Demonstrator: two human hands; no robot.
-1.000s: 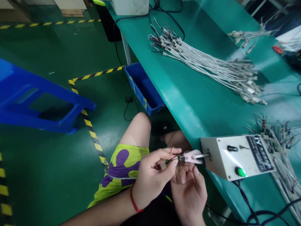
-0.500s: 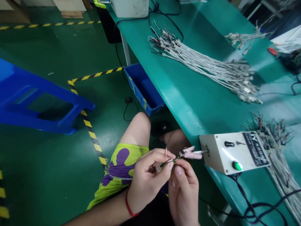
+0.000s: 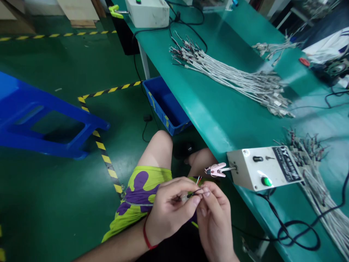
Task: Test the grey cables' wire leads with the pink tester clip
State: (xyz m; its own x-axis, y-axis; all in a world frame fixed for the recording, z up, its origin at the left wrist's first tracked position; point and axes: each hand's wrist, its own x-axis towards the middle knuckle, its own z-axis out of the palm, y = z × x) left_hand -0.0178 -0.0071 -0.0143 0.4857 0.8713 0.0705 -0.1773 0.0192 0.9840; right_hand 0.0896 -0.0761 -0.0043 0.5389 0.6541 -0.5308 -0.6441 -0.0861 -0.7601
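Observation:
My left hand (image 3: 174,209), with a red string on its wrist, pinches a short cable end (image 3: 185,197) with a clear connector. Thin wires (image 3: 199,179), white and red, stick up from between its fingers. Opposite it, my right hand (image 3: 215,213) has its thumb and forefinger closed on a thin dark wire (image 3: 196,192) from the same cable. Just above the hands, a pink clip (image 3: 216,170) on a metal rod juts from a white box (image 3: 264,168) with a lit green button.
Bundles of white cables (image 3: 231,74) lie on the green table (image 3: 201,109), more (image 3: 321,189) at the right. Another white box (image 3: 148,14) stands at the far edge. A blue bin (image 3: 166,105) is under the table, a blue stool (image 3: 49,112) at left.
The cable's wires have come away from the pink clip, and both hands are now slightly below it. My right thumb has closed onto the thin wire. The view has shifted a little.

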